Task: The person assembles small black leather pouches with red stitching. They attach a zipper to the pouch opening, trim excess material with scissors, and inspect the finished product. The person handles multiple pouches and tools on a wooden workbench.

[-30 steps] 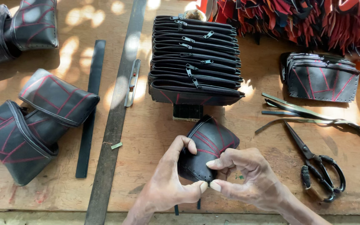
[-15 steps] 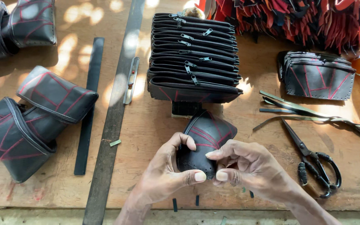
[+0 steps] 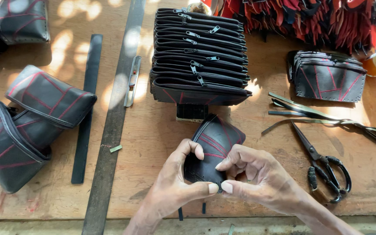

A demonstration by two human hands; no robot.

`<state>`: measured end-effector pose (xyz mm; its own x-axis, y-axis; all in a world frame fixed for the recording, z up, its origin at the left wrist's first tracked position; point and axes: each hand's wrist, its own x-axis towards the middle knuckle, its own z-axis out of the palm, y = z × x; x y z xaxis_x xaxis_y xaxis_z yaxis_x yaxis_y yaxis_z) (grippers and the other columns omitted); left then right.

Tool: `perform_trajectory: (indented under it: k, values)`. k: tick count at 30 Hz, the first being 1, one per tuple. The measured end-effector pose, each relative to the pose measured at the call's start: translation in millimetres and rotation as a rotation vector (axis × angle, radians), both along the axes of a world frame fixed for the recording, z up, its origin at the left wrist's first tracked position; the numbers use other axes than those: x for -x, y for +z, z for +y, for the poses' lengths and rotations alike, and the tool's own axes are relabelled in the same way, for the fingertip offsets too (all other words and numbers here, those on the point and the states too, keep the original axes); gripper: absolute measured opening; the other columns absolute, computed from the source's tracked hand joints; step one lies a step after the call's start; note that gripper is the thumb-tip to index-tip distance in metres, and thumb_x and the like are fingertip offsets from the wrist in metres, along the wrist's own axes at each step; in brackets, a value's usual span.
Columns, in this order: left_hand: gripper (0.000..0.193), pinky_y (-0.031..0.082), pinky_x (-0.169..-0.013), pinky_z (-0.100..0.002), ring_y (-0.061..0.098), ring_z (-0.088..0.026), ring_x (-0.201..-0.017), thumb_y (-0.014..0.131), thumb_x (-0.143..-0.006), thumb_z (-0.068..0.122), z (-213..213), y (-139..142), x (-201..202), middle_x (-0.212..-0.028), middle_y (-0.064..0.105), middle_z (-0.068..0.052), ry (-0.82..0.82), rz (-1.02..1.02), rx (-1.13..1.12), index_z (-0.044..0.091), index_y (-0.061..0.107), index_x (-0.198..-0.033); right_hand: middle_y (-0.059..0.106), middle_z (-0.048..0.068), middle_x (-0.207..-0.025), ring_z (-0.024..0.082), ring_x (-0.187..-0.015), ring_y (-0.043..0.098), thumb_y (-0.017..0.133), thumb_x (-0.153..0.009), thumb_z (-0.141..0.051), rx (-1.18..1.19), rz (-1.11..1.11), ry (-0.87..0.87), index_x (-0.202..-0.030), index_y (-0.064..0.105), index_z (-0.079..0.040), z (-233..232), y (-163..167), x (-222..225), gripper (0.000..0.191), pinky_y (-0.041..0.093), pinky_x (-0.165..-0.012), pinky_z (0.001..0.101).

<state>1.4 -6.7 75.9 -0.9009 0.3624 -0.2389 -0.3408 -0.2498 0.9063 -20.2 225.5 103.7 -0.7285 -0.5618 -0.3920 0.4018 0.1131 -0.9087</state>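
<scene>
Your left hand (image 3: pixel 177 187) and right hand (image 3: pixel 257 176) pinch a small black pouch (image 3: pixel 212 148) with red stitching, thumbs meeting at its lower edge, just below the stack of zippered pouches (image 3: pixel 199 56); black scissors (image 3: pixel 323 167) lie to the stack's lower right.

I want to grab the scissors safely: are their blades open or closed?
Closed: the scissors lie flat on the wooden table, blades together in one point, right of both hands.

Wooden workbench (image 3: pixel 153 139) bearing a stack of black zippered pouches (image 3: pixel 199 56), scissors (image 3: pixel 323 167) and a long metal ruler (image 3: pixel 114 117). Larger black bags with red stitching (image 3: pixel 31 117) lie at left.
</scene>
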Motion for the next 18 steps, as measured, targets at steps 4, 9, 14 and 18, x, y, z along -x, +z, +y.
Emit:
perform_trajectory:
  k: [4, 9, 14, 18]
  values:
    - [0.055, 0.057, -0.070, -0.023, 0.059, -0.011, -0.091, 0.084, -0.069, 0.009, 8, 5, -3, -0.105, 0.058, -0.006, 0.031, -0.049, -0.019, 0.010, 0.044, -0.106, 0.068, 0.007, -0.096, 0.012, -0.091, 0.067, 0.077, -0.086, -0.010, -0.068, 0.046, -0.013, -0.107, 0.061, 0.002, -6, 7, -4, 0.029, 0.061, -0.079, 0.0308]
    - [0.061, 0.058, -0.075, -0.029, 0.062, -0.016, -0.093, 0.089, -0.068, 0.010, 8, 1, -7, -0.105, 0.062, -0.009, 0.063, -0.277, -0.380, 0.007, 0.046, -0.111, 0.070, 0.006, -0.095, 0.012, -0.085, 0.070, 0.073, -0.089, -0.010, -0.107, 0.068, -0.039, -0.116, 0.069, 0.003, -4, 26, -5, 0.031, 0.063, -0.074, 0.0298]
    - [0.070, 0.055, -0.091, -0.035, 0.063, -0.018, -0.106, 0.091, -0.069, 0.015, -7, -5, -1, -0.113, 0.062, -0.012, 0.076, -0.187, -0.365, -0.001, 0.051, -0.125, 0.071, 0.007, -0.088, 0.010, -0.076, 0.068, 0.078, -0.087, -0.006, -0.047, 0.380, 0.063, -0.125, 0.072, 0.002, -8, 21, 4, 0.039, 0.059, -0.067, 0.0253]
    - [0.067, 0.046, -0.114, -0.039, 0.056, -0.024, -0.135, 0.084, -0.083, 0.021, -8, 7, -6, -0.139, 0.053, -0.014, 0.145, 0.191, -0.061, 0.001, 0.051, -0.138, 0.072, 0.006, -0.091, 0.009, -0.075, 0.068, 0.079, -0.086, -0.006, -0.074, 0.540, 0.016, -0.123, 0.072, 0.001, -8, 10, 2, 0.038, 0.062, -0.063, 0.0239]
